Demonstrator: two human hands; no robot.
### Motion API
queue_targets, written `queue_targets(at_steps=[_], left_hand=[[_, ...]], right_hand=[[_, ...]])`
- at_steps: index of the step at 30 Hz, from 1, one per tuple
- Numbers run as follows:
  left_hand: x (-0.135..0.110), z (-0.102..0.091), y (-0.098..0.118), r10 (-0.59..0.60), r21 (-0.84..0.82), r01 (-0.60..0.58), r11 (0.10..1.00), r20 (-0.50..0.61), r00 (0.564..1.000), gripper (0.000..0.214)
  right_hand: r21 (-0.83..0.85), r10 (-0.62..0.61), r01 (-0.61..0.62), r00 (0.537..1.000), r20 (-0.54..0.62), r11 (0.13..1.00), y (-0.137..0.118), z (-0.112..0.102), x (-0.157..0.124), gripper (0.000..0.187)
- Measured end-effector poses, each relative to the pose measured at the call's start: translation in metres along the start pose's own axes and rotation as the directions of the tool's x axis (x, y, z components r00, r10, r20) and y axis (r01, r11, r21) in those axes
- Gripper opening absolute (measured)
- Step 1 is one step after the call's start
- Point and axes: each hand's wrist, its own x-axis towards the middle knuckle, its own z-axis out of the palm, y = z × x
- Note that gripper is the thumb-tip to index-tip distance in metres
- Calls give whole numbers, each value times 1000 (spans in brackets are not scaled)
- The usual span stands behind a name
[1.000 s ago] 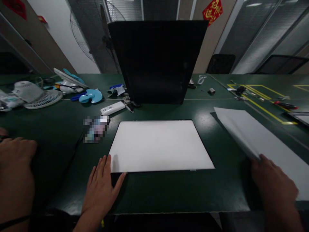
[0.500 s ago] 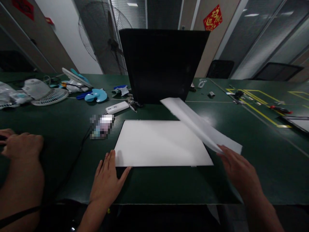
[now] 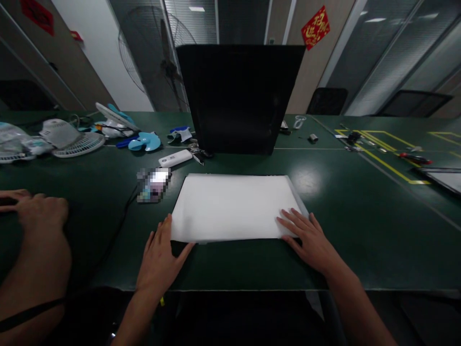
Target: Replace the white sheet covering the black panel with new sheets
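A white rectangular sheet lies flat on the dark green table, laid over the white panel beneath it. My left hand rests flat at the sheet's near left corner, fingers spread, thumb against the front edge. Stretched out on the sheet's near right corner are the fingers of my right hand, pressing on it. Neither hand grips anything.
A large black panel stands upright behind the sheet. Fan parts, a blue fan blade and a white box lie at the back left. Another person's arm and hand rest on the table at far left. Yellow tape lines mark the right.
My right hand carried a white sheet from the right side of the table over to the middle and laid it flat on the white panel. My left hand stayed at the corner.
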Motion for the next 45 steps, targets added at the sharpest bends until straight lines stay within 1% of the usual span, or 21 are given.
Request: queue_targets(at_steps=[3, 7, 11, 13, 15, 20, 25, 29, 31, 34, 36, 37, 39, 41, 42, 43, 44, 45], left_hand=[[-1, -6, 5, 17, -56, -18, 998, -26, 1000, 88], [-5, -15, 10, -53, -135, 47, 990, -42, 998, 80], [-5, -18, 12, -91, -112, 88, 990, -22, 996, 52], [-5, -14, 10, -105, -99, 104, 990, -2, 994, 46], [-4, -9, 6, -102, -94, 102, 990, 6, 995, 47], [-5, 1, -3, -29, -98, 28, 995, -8, 1000, 48], [-6, -5, 3, -32, -120, 24, 993, -58, 998, 52], [-3, -7, 4, 28, -128, -35, 991, -55, 998, 46], [-2, -6, 2, 54, -122, -60, 991, -45, 997, 44], [-2, -4, 0, 63, -106, -68, 992, -44, 997, 43], [-3, -4, 0, 58, -93, -61, 994, -37, 998, 44], [-3, -5, 1, 44, -87, -47, 995, -33, 998, 46], [-3, -6, 2, 4, -67, -5, 998, -24, 1000, 52], [-4, -7, 3, -20, -34, 20, 999, -8, 1000, 60], [-3, -7, 2, -16, -21, 16, 1000, 6, 1000, 62], [-3, -6, 2, -6, -13, 6, 1000, 17, 1000, 63], [-3, -5, 1, 1, -10, -1, 1000, 25, 1000, 63], [-3, -4, 0, 3, -11, -2, 1000, 29, 1000, 63]], right_hand=[[6, 26, -26, 1000, 6, 1000, -4, -2, -1, 53], [15, 30, -29, 999, -35, 999, -5, -1, -2, 53], [14, -1, 2, 997, -73, 1000, -5, -2, -2, 56], [11, -11, 12, 997, -79, 1000, -6, -2, -1, 55], [7, -15, 16, 997, -79, 1000, -6, -3, -1, 54], [9, -26, 26, 997, -67, 1000, -5, 0, -1, 52], [69, -43, 45, 999, -26, 997, -3, 1, 1, 49], [100, -51, 51, 999, -9, 994, 1, 3, 1, 49], [121, -36, 40, 999, -32, 992, 5, 6, 1, 52], [181, 13, 4, 996, -93, 984, 11, 12, 1, 60], [206, 82, -54, 988, -129, 977, 14, 17, -1, 70], [207, 136, -105, 980, -144, 973, 15, 19, -1, 77], [198, 267, -234, 949, -165, 952, 15, 23, -3, 88], [207, 360, -325, 919, -162, 923, 15, 25, -5, 93], [228, 384, -345, 910, -156, 910, 14, 26, -5, 93], [268, 400, -352, 904, -151, 897, 14, 26, -4, 94], [343, 421, -354, 895, -144, 870, 14, 26, -3, 93], [440, 455, -359, 880, -133, 823, 15, 25, -2, 92]])
